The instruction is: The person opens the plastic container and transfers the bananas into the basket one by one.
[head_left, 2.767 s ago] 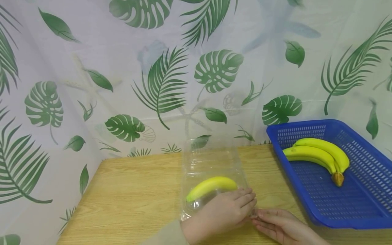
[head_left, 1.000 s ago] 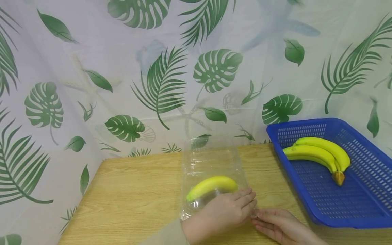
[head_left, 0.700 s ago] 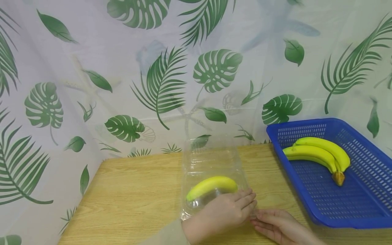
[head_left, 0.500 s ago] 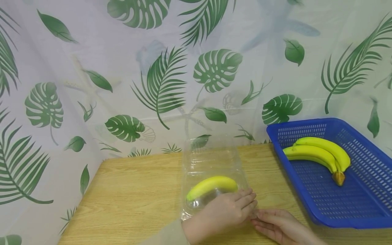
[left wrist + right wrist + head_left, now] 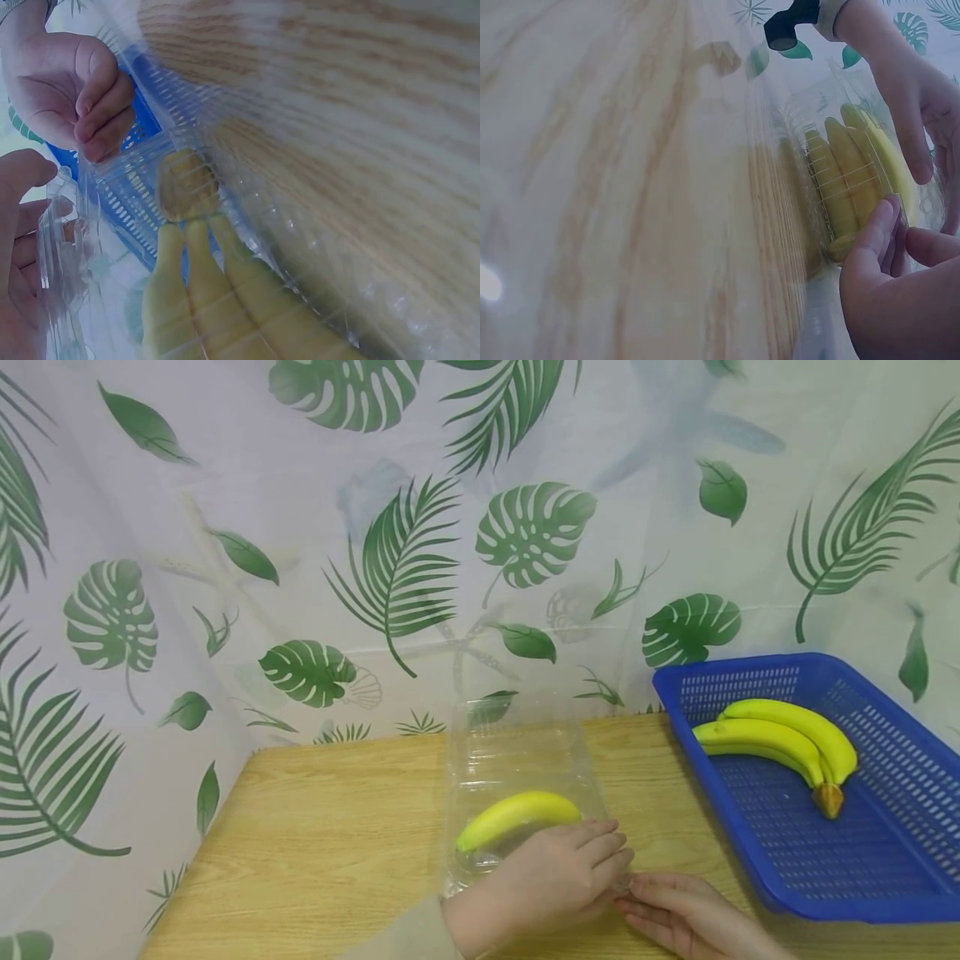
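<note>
A clear plastic clamshell container [image 5: 525, 752] lies on the table, its far half folded back toward the backdrop. Inside its near half a yellow banana [image 5: 517, 818] shows from above. Through the clear wall, the left wrist view shows a bunch of bananas [image 5: 199, 281] with its brown stem. My left hand [image 5: 555, 872] lies over the near right part of the container, thumb and fingers about the plastic edge. At the near right corner, my right hand [image 5: 686, 914] pinches the rim between thumb and fingers. The left hand hides part of the banana.
A blue perforated basket [image 5: 720, 802] stands on the right, holding another bunch of bananas [image 5: 787, 739]. Behind the wooden table [image 5: 330, 835] hangs a white leaf-patterned backdrop [image 5: 420, 443]. A black device [image 5: 791, 26] sits by the left wrist.
Both hands stay almost in place at the container's near right corner. Glare on the plastic near the banana has shifted, and the head view has moved very slightly.
</note>
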{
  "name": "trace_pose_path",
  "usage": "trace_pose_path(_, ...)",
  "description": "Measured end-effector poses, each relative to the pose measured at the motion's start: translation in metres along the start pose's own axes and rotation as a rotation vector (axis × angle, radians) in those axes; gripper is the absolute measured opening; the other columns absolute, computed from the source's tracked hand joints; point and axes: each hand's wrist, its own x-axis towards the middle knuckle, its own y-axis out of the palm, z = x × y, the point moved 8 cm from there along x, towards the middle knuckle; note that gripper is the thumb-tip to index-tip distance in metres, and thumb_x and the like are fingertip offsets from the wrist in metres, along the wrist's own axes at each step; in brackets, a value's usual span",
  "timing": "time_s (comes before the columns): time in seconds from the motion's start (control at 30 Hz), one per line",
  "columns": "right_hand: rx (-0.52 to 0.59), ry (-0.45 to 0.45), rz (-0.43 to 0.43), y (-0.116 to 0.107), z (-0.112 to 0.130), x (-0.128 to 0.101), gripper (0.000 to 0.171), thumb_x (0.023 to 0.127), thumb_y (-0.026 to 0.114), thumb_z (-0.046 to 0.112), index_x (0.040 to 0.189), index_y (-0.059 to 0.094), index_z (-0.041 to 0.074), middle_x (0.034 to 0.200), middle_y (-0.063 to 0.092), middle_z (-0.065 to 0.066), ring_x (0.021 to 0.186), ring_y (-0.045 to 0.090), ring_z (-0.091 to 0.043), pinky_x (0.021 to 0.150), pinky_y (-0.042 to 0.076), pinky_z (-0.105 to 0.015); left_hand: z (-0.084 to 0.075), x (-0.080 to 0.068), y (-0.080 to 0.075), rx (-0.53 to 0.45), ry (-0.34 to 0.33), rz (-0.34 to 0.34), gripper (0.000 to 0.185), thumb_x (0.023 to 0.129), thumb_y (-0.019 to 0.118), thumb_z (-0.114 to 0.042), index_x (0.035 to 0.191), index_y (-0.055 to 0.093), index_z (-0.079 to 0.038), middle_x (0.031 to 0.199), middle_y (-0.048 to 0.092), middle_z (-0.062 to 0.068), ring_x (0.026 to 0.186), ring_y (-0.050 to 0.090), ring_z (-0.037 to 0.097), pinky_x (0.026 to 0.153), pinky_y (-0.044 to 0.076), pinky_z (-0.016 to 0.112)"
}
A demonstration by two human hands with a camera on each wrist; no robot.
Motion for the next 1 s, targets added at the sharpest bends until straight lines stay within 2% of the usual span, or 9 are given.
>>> trace_pose_path(0.27, 0.000, -0.013, 0.022, 0.0044, 0.0001, -0.0005, 0.031, 0.115, 0.042, 0.012, 0.121, 0.073, 0.013, 0.122, 0.075, 0.001, 0.116, 0.072, -0.006, 0.107, 0.059, -0.023, 0.0008, -0.0009, 0.0028, -0.004, 0.015, 0.039, 0.046, 0.099, 0.068, -0.049, 0.135, 0.072, -0.021, 0.139, 0.072, -0.004, 0.138, 0.064, 0.012, 0.121, 0.046, 0.023)
trace_pose_path(0.63, -0.016, 0.012, -0.019, 0.0011, 0.0000, -0.0028, 0.029, 0.115, 0.044, 0.014, 0.121, 0.073, 0.013, 0.122, 0.074, 0.002, 0.115, 0.072, -0.006, 0.107, 0.059, -0.024, 0.0016, -0.0023, 0.0007, -0.037, 0.029, 0.031, 0.045, 0.099, 0.069, -0.047, 0.135, 0.071, -0.019, 0.142, 0.070, -0.002, 0.140, 0.062, 0.014, 0.123, 0.045, 0.025)
trace_pose_path(1.0, 0.014, 0.012, 0.011, -0.0007, 0.0007, -0.0042, 0.030, 0.115, 0.044, 0.015, 0.121, 0.074, 0.015, 0.124, 0.074, 0.002, 0.118, 0.071, -0.007, 0.110, 0.057, -0.025, 0.0042, -0.0010, 0.0001, -0.066, 0.027, 0.031, 0.043, 0.102, 0.067, -0.045, 0.137, 0.070, -0.020, 0.145, 0.068, -0.001, 0.144, 0.059, 0.017, 0.129, 0.038, 0.030)
